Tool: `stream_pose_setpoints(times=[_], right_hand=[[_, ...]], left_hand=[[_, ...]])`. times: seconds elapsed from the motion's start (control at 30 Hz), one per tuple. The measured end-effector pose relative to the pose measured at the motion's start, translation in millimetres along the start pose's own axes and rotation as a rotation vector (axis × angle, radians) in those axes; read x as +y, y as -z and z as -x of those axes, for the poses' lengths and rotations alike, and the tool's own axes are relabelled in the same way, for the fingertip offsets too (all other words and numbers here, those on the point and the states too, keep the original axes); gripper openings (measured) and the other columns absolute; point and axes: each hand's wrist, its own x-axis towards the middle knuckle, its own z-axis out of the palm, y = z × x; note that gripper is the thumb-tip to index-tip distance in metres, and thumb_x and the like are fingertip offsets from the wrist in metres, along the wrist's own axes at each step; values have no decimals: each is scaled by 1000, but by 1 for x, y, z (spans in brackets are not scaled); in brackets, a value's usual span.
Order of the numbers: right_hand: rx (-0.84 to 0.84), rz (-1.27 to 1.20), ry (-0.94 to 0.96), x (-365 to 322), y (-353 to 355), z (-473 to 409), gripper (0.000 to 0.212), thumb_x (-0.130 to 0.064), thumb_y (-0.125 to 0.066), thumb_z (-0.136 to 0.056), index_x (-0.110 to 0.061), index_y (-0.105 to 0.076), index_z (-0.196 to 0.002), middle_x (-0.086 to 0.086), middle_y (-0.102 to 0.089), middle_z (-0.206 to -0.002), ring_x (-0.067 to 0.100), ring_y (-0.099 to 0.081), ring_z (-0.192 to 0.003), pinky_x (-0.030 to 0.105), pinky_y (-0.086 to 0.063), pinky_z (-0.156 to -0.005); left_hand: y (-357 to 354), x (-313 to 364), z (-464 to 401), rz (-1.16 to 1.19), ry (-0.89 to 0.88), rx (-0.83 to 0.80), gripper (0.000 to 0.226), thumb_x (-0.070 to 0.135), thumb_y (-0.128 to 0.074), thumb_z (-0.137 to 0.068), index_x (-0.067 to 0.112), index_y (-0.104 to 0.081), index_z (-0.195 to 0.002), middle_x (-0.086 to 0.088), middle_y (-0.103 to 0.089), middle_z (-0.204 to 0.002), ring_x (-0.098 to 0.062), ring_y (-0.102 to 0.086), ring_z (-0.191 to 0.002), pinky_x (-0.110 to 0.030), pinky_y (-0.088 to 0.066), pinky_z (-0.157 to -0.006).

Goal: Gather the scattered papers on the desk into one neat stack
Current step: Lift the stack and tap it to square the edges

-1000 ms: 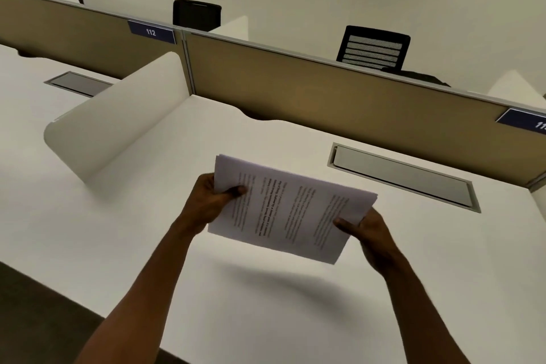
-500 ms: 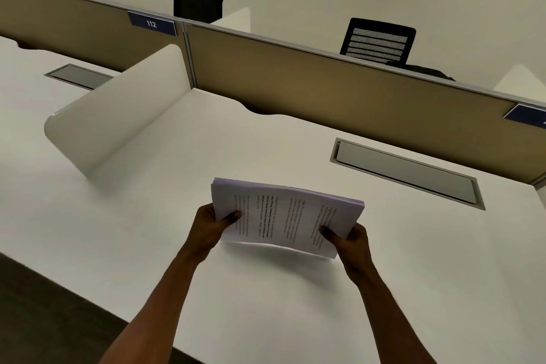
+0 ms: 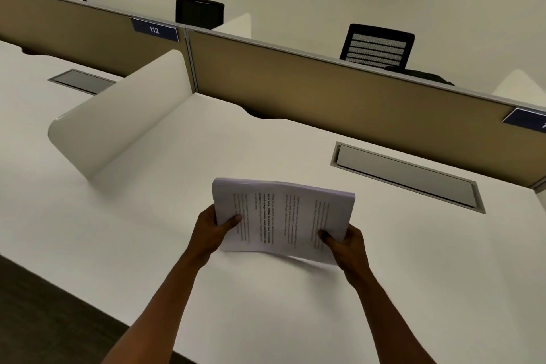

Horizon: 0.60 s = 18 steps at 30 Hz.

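A stack of printed white papers [image 3: 280, 216] stands nearly on edge on the white desk [image 3: 295, 319], its lower edge touching the desktop, the printed face toward me. My left hand [image 3: 211, 230] grips the stack's left side with the thumb on the front sheet. My right hand [image 3: 344, 242] grips its lower right corner the same way. No loose sheets show elsewhere on the desk.
A white curved side divider [image 3: 118, 118] stands at the left. A tan partition [image 3: 339, 100] runs along the desk's back, with a grey cable flap [image 3: 407, 176] in front of it. Black chairs [image 3: 378, 46] sit beyond. The desk's front edge meets dark floor [image 3: 44, 319] at lower left.
The stack came down from mid-air and tipped upright, so its lower edge now rests on the desk. Both hands followed it down and closer together.
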Motion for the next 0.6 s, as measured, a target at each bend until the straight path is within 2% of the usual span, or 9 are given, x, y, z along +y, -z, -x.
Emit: stream_pose_setpoints(times=[0.1,0.17,0.2,0.27,0.33,0.4,0.47,0.53,0.6], right_hand=[[-21,104,65,-22,6,-9,28,-8,-77,-82,-30,-70,-98,-5,-75,-96,24,-71,-89,28,-56,-67],[-44,201,122,-45,9,-16,32,-9,-78,-80,-37,-70,-92,-8,-75,-91,19,-72,-85,32,-57,-68],[-60,249,153,-58,9,-20,30,-11,-79,-79,-38,-71,-90,-9,-75,-89,16,-72,-83,32,-57,-68],[-105,346,213,-85,10,-29,22,-18,-79,-76,-33,-74,-92,-6,-76,-88,11,-71,-79,28,-53,-66],[-165,450,283,-113,8,-40,24,-20,-78,-76,-24,-77,-99,-2,-75,-90,14,-69,-79,29,-51,-66],[-223,540,341,-139,0,-46,23,-15,-79,-78,-19,-77,-100,-3,-73,-88,14,-66,-77,30,-48,-67],[-260,595,386,-162,-9,-50,25,-13,-79,-77,-21,-76,-100,-10,-70,-85,9,-62,-75,25,-44,-67],[-350,591,397,-183,-8,-55,23,-22,-81,-77,-31,-73,-96,-14,-71,-83,8,-65,-75,18,-47,-65],[-418,442,364,-195,5,-58,41,-42,-85,-72,-35,-70,-109,-7,-76,-93,13,-72,-84,25,-57,-68]], left_hand=[[5,28,-1,-293,-184,184,120,35,-89,-69,39,-9,-157,5,-30,-160,-17,-43,-138,-34,-45,-105],[8,56,-4,-569,-421,239,126,46,-86,-69,34,1,-159,7,-11,-167,-15,-19,-152,-30,-23,-118],[8,74,-6,-683,-528,201,119,53,-82,-71,32,-4,-159,8,-12,-167,-14,-13,-154,-27,-17,-119],[5,108,-14,-858,-600,30,104,60,-73,-73,32,-19,-158,8,-27,-163,-15,-18,-153,-31,-20,-120],[1,134,-22,-901,-497,-172,90,53,-76,-77,33,-33,-153,5,-51,-149,-14,-42,-141,-37,-36,-115],[-2,147,-29,-857,-412,-267,52,37,-74,-85,30,-58,-135,5,-71,-121,-12,-65,-113,-30,-51,-94],[-1,148,-33,-775,-428,-239,12,27,-67,-92,28,-73,-102,9,-75,-94,-15,-72,-88,-23,-51,-71],[4,141,-33,-621,-440,-184,12,24,-65,-94,22,-76,-89,7,-75,-84,-15,-71,-77,-29,-54,-65],[12,129,-32,-422,-405,-126,13,21,-65,-94,22,-77,-87,5,-76,-83,-14,-71,-75,-32,-57,-68]])
